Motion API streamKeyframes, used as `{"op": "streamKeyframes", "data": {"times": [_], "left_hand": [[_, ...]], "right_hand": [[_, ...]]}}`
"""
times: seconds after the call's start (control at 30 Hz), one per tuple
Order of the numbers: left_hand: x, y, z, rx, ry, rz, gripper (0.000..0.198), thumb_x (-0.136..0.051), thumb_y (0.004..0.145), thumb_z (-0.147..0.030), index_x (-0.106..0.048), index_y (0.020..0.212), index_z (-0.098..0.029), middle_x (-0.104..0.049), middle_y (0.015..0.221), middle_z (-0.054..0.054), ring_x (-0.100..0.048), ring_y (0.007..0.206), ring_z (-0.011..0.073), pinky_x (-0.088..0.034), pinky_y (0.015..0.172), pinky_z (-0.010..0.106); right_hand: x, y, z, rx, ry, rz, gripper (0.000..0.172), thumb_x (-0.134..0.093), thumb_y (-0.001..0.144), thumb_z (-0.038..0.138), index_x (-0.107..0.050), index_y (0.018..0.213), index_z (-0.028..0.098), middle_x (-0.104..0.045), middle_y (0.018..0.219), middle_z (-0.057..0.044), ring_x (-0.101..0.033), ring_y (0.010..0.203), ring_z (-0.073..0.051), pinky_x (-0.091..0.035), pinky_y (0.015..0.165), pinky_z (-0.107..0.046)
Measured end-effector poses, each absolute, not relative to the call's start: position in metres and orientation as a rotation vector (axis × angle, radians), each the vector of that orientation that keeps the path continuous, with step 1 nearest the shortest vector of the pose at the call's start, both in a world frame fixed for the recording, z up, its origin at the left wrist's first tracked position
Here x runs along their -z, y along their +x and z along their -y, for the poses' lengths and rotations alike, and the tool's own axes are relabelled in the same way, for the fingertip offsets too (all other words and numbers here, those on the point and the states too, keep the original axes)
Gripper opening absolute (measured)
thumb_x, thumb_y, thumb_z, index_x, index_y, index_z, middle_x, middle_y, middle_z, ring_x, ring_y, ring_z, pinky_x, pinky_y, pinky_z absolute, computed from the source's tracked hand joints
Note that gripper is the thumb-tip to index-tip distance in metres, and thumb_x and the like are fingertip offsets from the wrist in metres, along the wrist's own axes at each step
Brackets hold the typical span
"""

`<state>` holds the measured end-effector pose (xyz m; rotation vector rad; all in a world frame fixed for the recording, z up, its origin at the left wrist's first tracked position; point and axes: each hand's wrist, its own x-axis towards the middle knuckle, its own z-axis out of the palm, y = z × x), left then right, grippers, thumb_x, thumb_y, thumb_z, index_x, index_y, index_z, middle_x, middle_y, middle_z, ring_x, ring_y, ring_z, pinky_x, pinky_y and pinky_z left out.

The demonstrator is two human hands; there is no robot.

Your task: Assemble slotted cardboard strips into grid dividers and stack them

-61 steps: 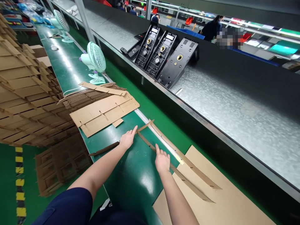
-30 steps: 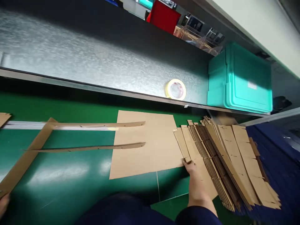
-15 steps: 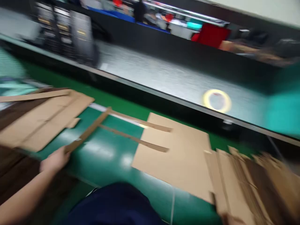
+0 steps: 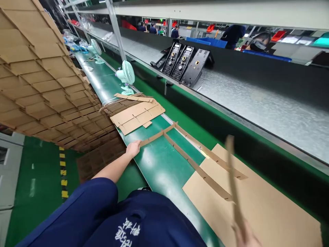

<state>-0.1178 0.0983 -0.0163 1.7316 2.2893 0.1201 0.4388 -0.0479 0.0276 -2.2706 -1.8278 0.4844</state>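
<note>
My left hand [image 4: 133, 149] is closed around the near end of a slotted cardboard strip [image 4: 156, 136] that lies across the bench. Two long cardboard strips [image 4: 195, 165] join this strip at their left ends and run to the right, reaching over a flat cardboard sheet [image 4: 267, 206]. At the lower right, my right hand [image 4: 245, 236] grips another cardboard strip [image 4: 234, 185], held up on edge and blurred by motion. Its tip rises past the free ends of the two long strips. I cannot tell whether it touches them.
Slotted cardboard sheets [image 4: 138, 116] lie stacked at the left on the green bench [image 4: 159, 171]. Beyond stands a mint fan [image 4: 128, 73]. Black metal-and-plastic parts [image 4: 182, 63] sit on the grey conveyor [image 4: 246, 99]. A tall cardboard partition stack [image 4: 43, 75] rises at left. People work in the background.
My view has swung left, bringing the fans and the partition stack into sight. My right hand has come up with a cardboard strip. My left hand still holds its strip.
</note>
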Motion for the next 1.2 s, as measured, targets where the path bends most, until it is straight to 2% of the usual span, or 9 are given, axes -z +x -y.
{"op": "streamKeyframes", "data": {"times": [0.1,0.2,0.3,0.4,0.53,0.6,0.77,0.93,1.2], "left_hand": [[0.017,-0.116,-0.105,-0.214,1.765,-2.240,0.042,-0.043,0.090,-0.024,-0.046,0.133,-0.026,-0.056,0.130,0.006,-0.056,0.112,0.0204,-0.047,0.093,0.033],[0.019,-0.111,-0.114,-0.305,1.741,-2.227,0.051,-0.041,0.091,-0.021,-0.033,0.142,-0.025,-0.058,0.127,0.006,-0.058,0.110,0.0185,-0.048,0.090,0.030],[0.022,-0.106,-0.118,-0.376,1.675,-2.240,0.063,-0.038,0.092,-0.019,-0.013,0.149,-0.025,-0.061,0.121,0.004,-0.060,0.104,0.0172,-0.048,0.085,0.029],[0.023,-0.104,-0.116,-0.427,1.689,-2.236,0.071,-0.038,0.092,-0.018,0.000,0.150,-0.031,-0.061,0.117,0.002,-0.059,0.103,0.0164,-0.047,0.084,0.027],[0.022,-0.103,-0.112,-0.349,1.797,-2.244,0.067,-0.034,0.094,-0.017,-0.005,0.149,-0.039,-0.059,0.109,0.002,-0.057,0.101,0.0163,-0.046,0.081,0.026],[0.021,-0.103,-0.113,-0.281,1.821,-2.256,0.065,-0.033,0.093,-0.016,-0.008,0.149,-0.040,-0.057,0.105,0.002,-0.057,0.098,0.0161,-0.046,0.079,0.025],[0.021,-0.102,-0.118,-0.146,1.851,-2.233,0.075,-0.036,0.088,-0.010,-0.002,0.150,-0.038,-0.057,0.103,0.003,-0.056,0.096,0.0172,-0.046,0.078,0.026],[0.019,-0.094,-0.124,-0.029,1.866,-2.203,0.091,-0.042,0.080,-0.003,0.009,0.149,-0.034,-0.060,0.106,0.004,-0.056,0.101,0.0196,-0.046,0.084,0.029],[0.013,-0.091,-0.127,0.099,1.913,-2.188,0.093,-0.043,0.080,-0.004,0.013,0.148,-0.032,-0.062,0.108,0.006,-0.061,0.091,0.0213,-0.048,0.076,0.031]], "right_hand": [[-0.038,0.359,0.029,-0.930,-1.902,2.021,0.056,-0.034,0.087,0.052,-0.049,0.135,0.028,-0.055,0.134,-0.005,-0.054,0.120,-0.025,-0.048,0.098,-0.039],[-0.041,0.285,-0.008,-1.240,-1.540,2.198,0.054,-0.034,0.090,0.047,-0.046,0.138,0.025,-0.052,0.138,-0.004,-0.048,0.126,-0.021,-0.039,0.107,-0.037],[-0.036,0.256,-0.030,-1.358,-1.454,2.304,0.052,-0.038,0.090,0.044,-0.047,0.137,0.025,-0.057,0.132,-0.005,-0.054,0.120,-0.022,-0.042,0.103,-0.037],[-0.027,0.260,-0.037,-1.406,-1.523,2.355,0.052,-0.040,0.089,0.043,-0.049,0.136,0.024,-0.066,0.115,-0.005,-0.062,0.105,-0.023,-0.048,0.094,-0.038],[-0.018,0.270,-0.047,-1.440,-1.685,2.324,0.055,-0.038,0.089,0.043,-0.046,0.138,0.020,-0.071,0.089,-0.005,-0.067,0.082,-0.021,-0.052,0.082,-0.035],[-0.016,0.271,-0.055,-1.468,-1.715,2.308,0.056,-0.035,0.090,0.042,-0.044,0.139,0.018,-0.071,0.085,-0.005,-0.066,0.076,-0.021,-0.051,0.081,-0.035],[-0.020,0.274,-0.071,-1.348,-1.749,2.362,0.056,-0.034,0.089,0.041,-0.047,0.136,0.014,-0.069,0.103,-0.011,-0.065,0.097,-0.024,-0.047,0.091,-0.036],[-0.023,0.279,-0.073,-1.084,-1.841,2.441,0.051,-0.034,0.091,0.033,-0.045,0.138,0.020,-0.060,0.127,-0.010,-0.056,0.116,-0.022,-0.042,0.099,-0.034],[-0.056,0.271,-0.077,-0.727,-2.050,2.611,0.050,-0.031,0.094,0.028,-0.037,0.143,0.033,-0.063,0.110,-0.009,-0.065,0.090,-0.023,-0.047,0.080,-0.034]]}}
